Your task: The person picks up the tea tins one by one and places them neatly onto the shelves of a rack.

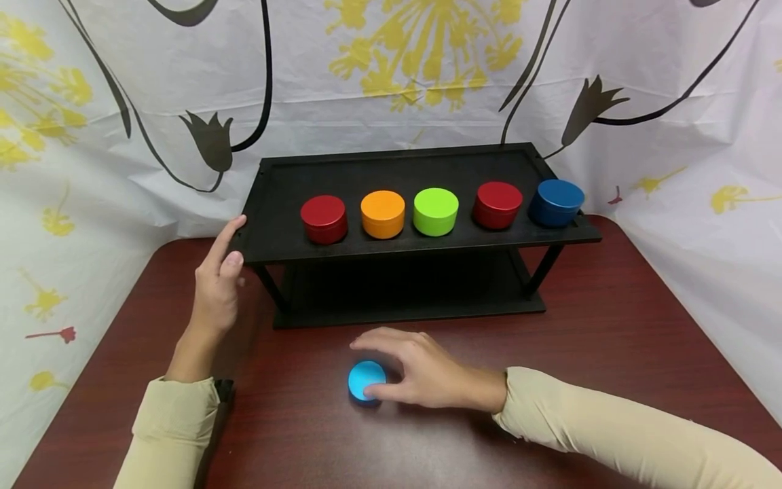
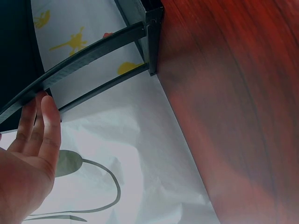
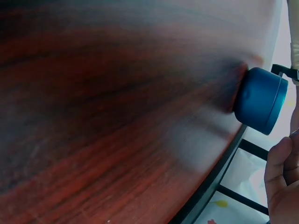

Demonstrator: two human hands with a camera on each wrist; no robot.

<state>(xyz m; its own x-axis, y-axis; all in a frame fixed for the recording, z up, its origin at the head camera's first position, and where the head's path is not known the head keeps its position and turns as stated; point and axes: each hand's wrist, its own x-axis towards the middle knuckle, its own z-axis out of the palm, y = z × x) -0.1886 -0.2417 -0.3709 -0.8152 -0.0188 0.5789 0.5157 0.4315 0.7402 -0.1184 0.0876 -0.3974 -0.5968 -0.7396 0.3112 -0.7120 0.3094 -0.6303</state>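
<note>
A small round light-blue tin (image 1: 366, 380) sits on the table in front of the shelf. Around its right side my right hand (image 1: 421, 367) is spread, the thumb overlapping the lid in the head view. From the right wrist, the blue tin (image 3: 259, 100) shows a gap to the fingers of the right hand (image 3: 282, 184). My left hand (image 1: 216, 285) is at the left end of the black two-tier shelf (image 1: 287, 176), index finger extended along its edge. In the left wrist view the left hand (image 2: 35, 154) has straight fingers touching the shelf frame (image 2: 93, 53).
Along the upper tier's front stand a red tin (image 1: 324, 219), an orange tin (image 1: 383, 214), a green tin (image 1: 436, 212), another red tin (image 1: 497, 205) and a dark-blue tin (image 1: 556, 202). A patterned white cloth (image 1: 379, 109) surrounds the reddish-brown table (image 1: 293, 421).
</note>
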